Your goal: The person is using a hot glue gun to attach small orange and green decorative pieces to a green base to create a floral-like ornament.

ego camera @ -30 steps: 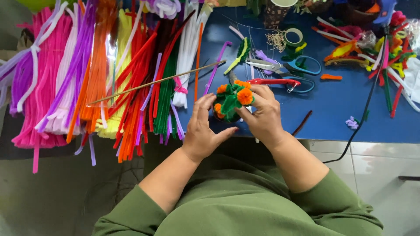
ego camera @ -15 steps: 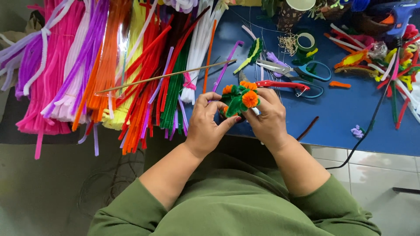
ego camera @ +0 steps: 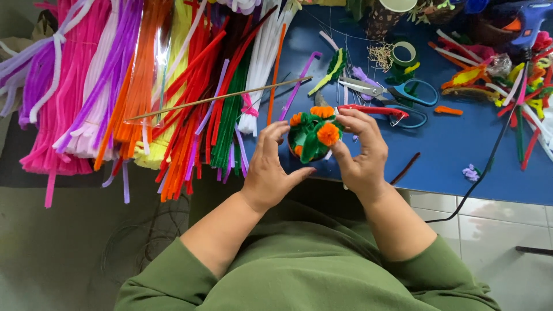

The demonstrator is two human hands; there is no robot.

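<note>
- The left hand [ego camera: 271,167] and the right hand [ego camera: 360,152] hold together a small pipe-cleaner flower bunch [ego camera: 314,135], green with orange pompom blooms, just above the near edge of the blue counter [ego camera: 461,150].
- The left fingers [ego camera: 275,131] curl around the left side of the bunch, and the thumb reaches under it. The right fingers [ego camera: 352,118] pinch its right side close to one orange bloom.
- Just behind the right fingers lie red-handled pliers [ego camera: 374,110], and a little farther the teal-handled scissors [ego camera: 403,92]. A roll of green tape [ego camera: 405,53] stands well behind them.
- To the left of the left fingers, bundles of coloured pipe cleaners [ego camera: 144,86] hang over the counter edge, and a thin wooden stick [ego camera: 219,99] lies across them.
- To do this step well, I think the left hand should keep the base steady, while the right fingers press only lightly, so that the soft blooms are not crushed and the wire stems do not bend.
</note>
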